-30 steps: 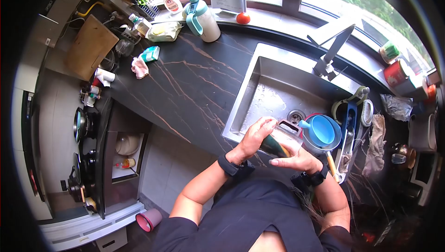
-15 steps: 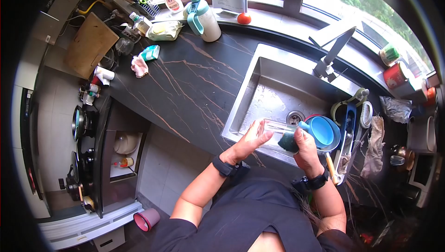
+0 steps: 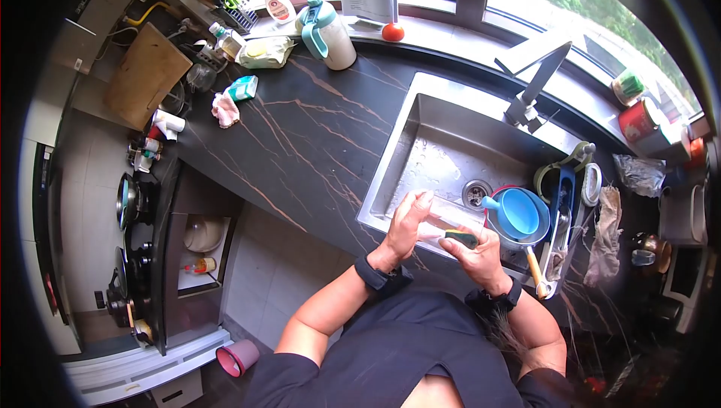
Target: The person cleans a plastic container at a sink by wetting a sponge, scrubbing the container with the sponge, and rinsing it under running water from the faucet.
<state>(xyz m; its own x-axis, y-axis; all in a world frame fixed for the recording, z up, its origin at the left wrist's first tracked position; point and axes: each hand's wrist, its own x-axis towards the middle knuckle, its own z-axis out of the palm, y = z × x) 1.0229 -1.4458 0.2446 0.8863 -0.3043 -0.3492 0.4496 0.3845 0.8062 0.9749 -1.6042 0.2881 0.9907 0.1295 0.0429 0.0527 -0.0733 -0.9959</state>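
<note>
Over the near edge of the steel sink, my left hand grips one end of a clear, see-through container. My right hand holds a green and yellow sponge against the container's near side, with the thumb on the sponge. The fingers behind the container are partly hidden. Just right of my right hand, a blue ladle-like cup rests on a bowl inside the sink, close to the drain.
A faucet rises behind the sink. Right of it lie a rack with utensils and a cloth. A jug, wipes pack and pink cloth stand or lie at the back left. A tomato sits on the sill.
My hands have turned the container and shifted it slightly. The sponge, seen through the container half a second ago, now shows on its near side under my right thumb.
</note>
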